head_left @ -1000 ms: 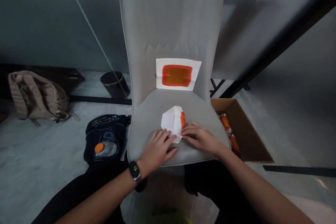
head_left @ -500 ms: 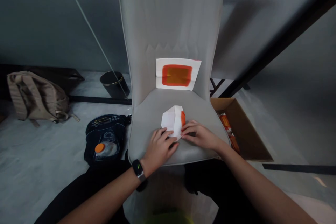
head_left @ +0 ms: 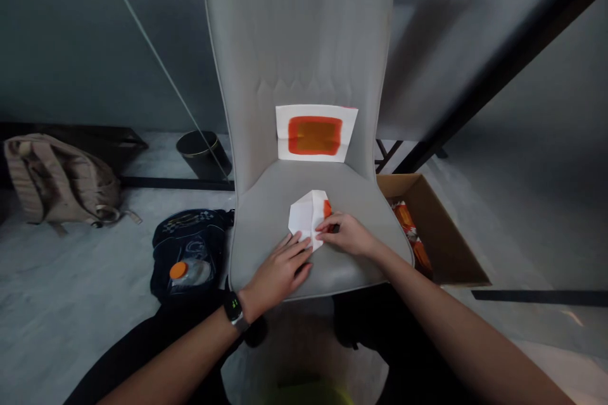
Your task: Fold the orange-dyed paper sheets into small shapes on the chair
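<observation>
A folded sheet of white paper (head_left: 300,214) with an orange patch along its right edge lies on the seat of the grey chair (head_left: 368,202). My left hand (head_left: 278,272) rests on the paper's lower left edge, its fingers stretched out and spread. On the other side, my right hand (head_left: 350,234) has thumb and fingers drawn together at the paper's right flap, covering part of the orange. Against the backrest leans a white sheet with an orange and brown rectangle (head_left: 315,135).
To the right is an open cardboard box (head_left: 449,247) with orange-and-white items inside. On the left floor are a dark bag (head_left: 178,237), a clear bottle with an orange cap (head_left: 197,272), a beige backpack (head_left: 61,183) and a black bin (head_left: 204,155).
My right fingers have moved left, further over the paper's right flap. My left hand stays spread on its lower edge. The view has shifted slightly.
</observation>
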`<state>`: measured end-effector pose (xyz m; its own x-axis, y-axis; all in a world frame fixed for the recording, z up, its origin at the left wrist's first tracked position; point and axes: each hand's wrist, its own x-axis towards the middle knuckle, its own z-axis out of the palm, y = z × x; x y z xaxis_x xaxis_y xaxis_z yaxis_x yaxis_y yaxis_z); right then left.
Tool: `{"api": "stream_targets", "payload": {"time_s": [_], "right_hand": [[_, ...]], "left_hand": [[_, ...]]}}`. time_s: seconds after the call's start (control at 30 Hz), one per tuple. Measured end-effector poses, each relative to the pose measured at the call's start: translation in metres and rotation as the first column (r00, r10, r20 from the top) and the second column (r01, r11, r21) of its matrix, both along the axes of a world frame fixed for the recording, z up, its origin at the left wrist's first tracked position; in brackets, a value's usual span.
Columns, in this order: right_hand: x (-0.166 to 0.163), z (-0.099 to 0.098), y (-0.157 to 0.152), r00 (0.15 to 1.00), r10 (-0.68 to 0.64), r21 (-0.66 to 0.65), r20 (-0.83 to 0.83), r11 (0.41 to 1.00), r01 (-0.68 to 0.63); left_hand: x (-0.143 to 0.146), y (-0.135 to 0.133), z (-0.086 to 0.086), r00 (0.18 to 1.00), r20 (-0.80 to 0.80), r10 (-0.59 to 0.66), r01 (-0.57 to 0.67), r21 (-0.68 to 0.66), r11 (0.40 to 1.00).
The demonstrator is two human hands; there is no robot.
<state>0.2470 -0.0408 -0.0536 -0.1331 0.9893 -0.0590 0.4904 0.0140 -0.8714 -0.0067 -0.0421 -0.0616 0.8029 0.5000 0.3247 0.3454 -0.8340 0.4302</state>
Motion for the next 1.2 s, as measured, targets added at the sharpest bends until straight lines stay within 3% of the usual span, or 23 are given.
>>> {"api": "stream_targets", "payload": {"time_s": [0.13, 0.37, 0.73, 0.83, 0.9, 1.0, 1.07, 1.2], "right_hand": [[-0.004, 0.004, 0.001, 0.999, 0.015, 0.046, 0.038, 0.999, -0.017], [-0.01, 0.006, 0.001, 0.997, -0.043, 0.03, 0.063, 0.999, 0.041], [-0.014, 0.001, 0.0, 0.97, -0.046, 0.145, 0.238, 0.989, 0.011], [-0.02, 0.008, -0.021, 0.914, -0.101, 0.287, 0.392, 0.958, -0.017], [-0.027, 0.013, -0.045, 0.866, -0.09, 0.366, 0.493, 0.924, -0.113], [-0.037, 0.015, -0.08, 0.808, 0.021, 0.343, 0.589, 0.899, -0.273], [-0.04, 0.011, -0.093, 0.792, 0.036, 0.303, 0.609, 0.913, -0.274], [-0.035, 0.003, -0.094, 0.795, -0.05, 0.262, 0.605, 0.955, -0.139]], "left_hand": [[-0.001, -0.002, 0.004, 0.999, -0.014, 0.034, -0.034, -0.059, 0.998], [-0.001, -0.005, -0.001, 0.994, -0.107, -0.005, 0.014, 0.081, 0.997], [0.002, -0.01, 0.007, 0.975, -0.22, 0.023, 0.009, 0.142, 0.99], [0.002, -0.01, 0.008, 0.973, -0.229, 0.032, 0.002, 0.148, 0.989], [0.002, -0.01, 0.008, 0.971, -0.239, 0.03, 0.009, 0.16, 0.987], [0.002, -0.009, 0.005, 0.973, -0.231, 0.025, 0.017, 0.178, 0.984], [0.001, -0.008, 0.002, 0.978, -0.207, 0.027, 0.01, 0.175, 0.985], [0.002, -0.008, 0.003, 0.984, -0.175, 0.017, 0.009, 0.147, 0.989]]}}
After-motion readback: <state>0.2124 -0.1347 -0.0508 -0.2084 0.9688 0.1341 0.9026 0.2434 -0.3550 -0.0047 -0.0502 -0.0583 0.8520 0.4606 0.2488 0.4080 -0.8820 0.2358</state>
